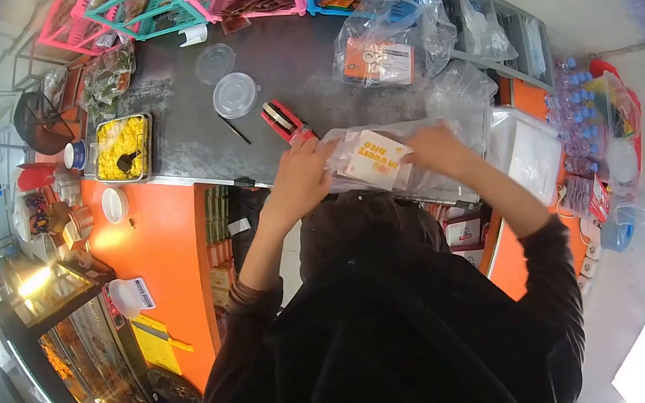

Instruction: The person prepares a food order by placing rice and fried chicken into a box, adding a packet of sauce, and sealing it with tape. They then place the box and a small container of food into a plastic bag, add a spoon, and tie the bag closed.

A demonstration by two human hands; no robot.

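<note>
A white box with yellow lettering (377, 161) lies tilted in a clear plastic bag (341, 143) at the counter's front edge, right before my body. My left hand (301, 178) grips the bag's left side, with fingers closed at its edge. On the other side, my right hand (441, 150) has its fingers bent against the bag by the box's right corner; it is slightly blurred. A red tape dispenser or stapler (284, 121) rests just beyond my left fingertips. Behind it are a black pen (235, 130) and a round clear lid (235, 95).
On the left stands a tray of yellow food (122, 150), near a white bowl (115, 204). An orange-and-white box (379, 62) sits in a clear bag at the back right. Coloured baskets (250, 5) line the back edge. Water bottles (574, 116) stand at right, a glass food case (85, 358) at left.
</note>
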